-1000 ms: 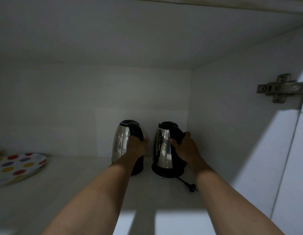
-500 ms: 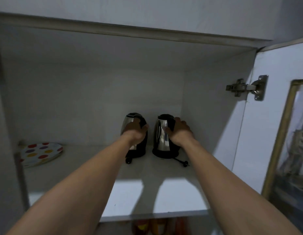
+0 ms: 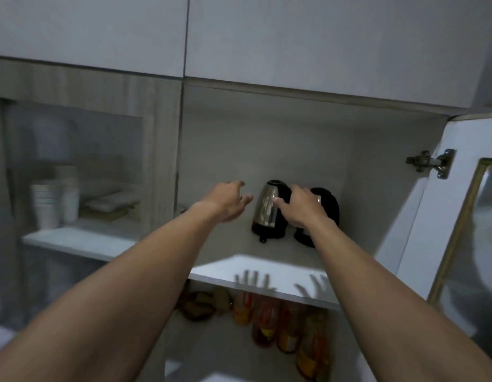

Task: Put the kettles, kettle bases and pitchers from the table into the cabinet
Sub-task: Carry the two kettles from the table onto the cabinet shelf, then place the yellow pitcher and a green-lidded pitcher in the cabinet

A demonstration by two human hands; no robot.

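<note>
Two steel kettles with black handles stand side by side on the white cabinet shelf point(image 3: 220, 267), at the back right of the open compartment. The left kettle point(image 3: 265, 213) shows its shiny side and a cord end lies by its base. The right kettle point(image 3: 329, 209) is partly hidden behind my right hand point(image 3: 302, 209), which hovers in front of both with fingers spread and nothing in it. My left hand point(image 3: 228, 201) is open in the air left of the left kettle, apart from it.
The cabinet door point(image 3: 459, 216) stands open at the right on a metal hinge point(image 3: 432, 162). Bottles and jars point(image 3: 269, 321) fill the shelf below. A closed glass-front compartment at the left holds stacked cups point(image 3: 45, 202).
Both hands have let go of the kettle handles and pulled back. The view has backed away and shifted left, so the kettles now stand alone on the shelf.
</note>
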